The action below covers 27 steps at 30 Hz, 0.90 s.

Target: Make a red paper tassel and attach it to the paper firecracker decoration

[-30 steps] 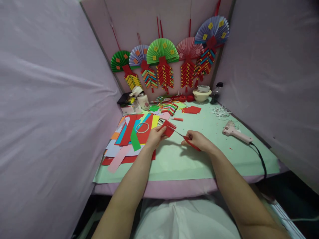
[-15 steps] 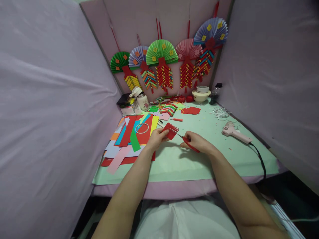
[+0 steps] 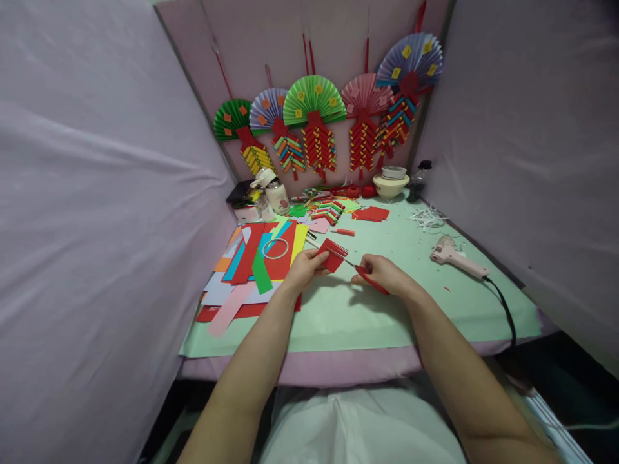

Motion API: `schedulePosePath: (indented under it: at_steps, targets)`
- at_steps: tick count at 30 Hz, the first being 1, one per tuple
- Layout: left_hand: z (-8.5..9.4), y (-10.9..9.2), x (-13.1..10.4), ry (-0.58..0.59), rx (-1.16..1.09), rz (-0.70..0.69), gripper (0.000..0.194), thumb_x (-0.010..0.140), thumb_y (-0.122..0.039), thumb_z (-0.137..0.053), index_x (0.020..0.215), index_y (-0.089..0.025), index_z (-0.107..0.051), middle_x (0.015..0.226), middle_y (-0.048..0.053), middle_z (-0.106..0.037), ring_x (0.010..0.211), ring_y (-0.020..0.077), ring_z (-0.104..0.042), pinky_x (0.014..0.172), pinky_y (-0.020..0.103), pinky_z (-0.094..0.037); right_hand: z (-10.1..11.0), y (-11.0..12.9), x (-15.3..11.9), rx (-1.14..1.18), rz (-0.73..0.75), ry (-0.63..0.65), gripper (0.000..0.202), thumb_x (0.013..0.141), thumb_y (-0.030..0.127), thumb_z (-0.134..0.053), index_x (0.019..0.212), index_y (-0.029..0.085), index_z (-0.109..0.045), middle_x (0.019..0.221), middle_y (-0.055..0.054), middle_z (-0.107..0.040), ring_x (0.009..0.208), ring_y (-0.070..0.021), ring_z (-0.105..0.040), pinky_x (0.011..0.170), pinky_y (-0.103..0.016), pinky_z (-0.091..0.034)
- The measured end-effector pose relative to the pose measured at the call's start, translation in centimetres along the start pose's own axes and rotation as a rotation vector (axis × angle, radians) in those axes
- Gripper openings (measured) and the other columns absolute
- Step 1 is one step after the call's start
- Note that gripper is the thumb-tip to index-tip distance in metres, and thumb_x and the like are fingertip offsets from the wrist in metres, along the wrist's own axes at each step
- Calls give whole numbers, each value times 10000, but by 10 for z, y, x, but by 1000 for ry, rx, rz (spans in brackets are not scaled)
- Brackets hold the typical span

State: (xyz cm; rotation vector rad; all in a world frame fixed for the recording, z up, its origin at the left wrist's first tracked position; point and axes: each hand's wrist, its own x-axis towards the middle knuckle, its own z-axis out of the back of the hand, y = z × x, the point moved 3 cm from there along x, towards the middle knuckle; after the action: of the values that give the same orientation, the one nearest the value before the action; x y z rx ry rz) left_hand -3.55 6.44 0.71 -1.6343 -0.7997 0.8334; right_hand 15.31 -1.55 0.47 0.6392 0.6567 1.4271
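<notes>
Pinched in my left hand (image 3: 308,268) is a small piece of red paper (image 3: 333,260), held just above the table. Thin slits fringe its upper right edge. My right hand (image 3: 382,272) is closed around red-handled scissors (image 3: 371,281), whose blades reach into the paper from the right. How far apart the blades are is hard to make out. To the left of my left hand lie overlapping strips and sheets of coloured paper (image 3: 261,270), with a white ring (image 3: 275,249) on top. A small red paper roll (image 3: 344,232) rests beyond the paper.
A pale pink glue gun (image 3: 457,258) with a black cord lies at the right, near white paper shreds (image 3: 428,218). Red paper pieces (image 3: 371,214), a bowl (image 3: 391,185) and a jar (image 3: 277,196) stand farther back. Paper fan ornaments (image 3: 314,100) hang on the back wall.
My right hand and the scissors have shifted very slightly to the right. My left hand and the red paper stay almost in place.
</notes>
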Motion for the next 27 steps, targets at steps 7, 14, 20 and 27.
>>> schedulePosePath:
  at_steps: [7, 14, 20, 27]
  targets:
    - [-2, 0, -1, 17, 36, 8, 350, 687, -390, -736, 895, -114, -677, 879, 90, -689, 719, 158, -646, 619, 241, -529, 0, 3, -3, -43, 24, 41, 401, 624, 540, -641, 712, 198, -450, 681, 17, -562, 572, -111, -451, 492, -222, -298]
    - [-7, 3, -3, 29, 116, 10, 365, 681, -424, -721, 882, -122, -687, 881, 84, -685, 738, 167, -633, 637, 252, -513, -1, 6, -4, -36, 0, 49, 398, 633, 539, -634, 721, 199, -446, 675, 22, -548, 564, -107, -440, 493, -222, -298]
    - [-8, 2, -3, 33, 94, 32, 356, 678, -414, -729, 873, -119, -684, 867, 81, -681, 732, 154, -626, 617, 231, -507, -1, 4, -2, -30, 2, 31, 435, 618, 577, -644, 705, 197, -451, 647, 27, -534, 559, -107, -433, 488, -220, -293]
    - [-8, 2, -4, 39, 81, 37, 370, 675, -423, -731, 871, -112, -682, 880, 94, -681, 743, 165, -634, 630, 242, -517, -2, 3, 0, -30, 9, 12, 447, 606, 580, -653, 680, 196, -435, 637, 27, -531, 562, -106, -420, 489, -220, -282]
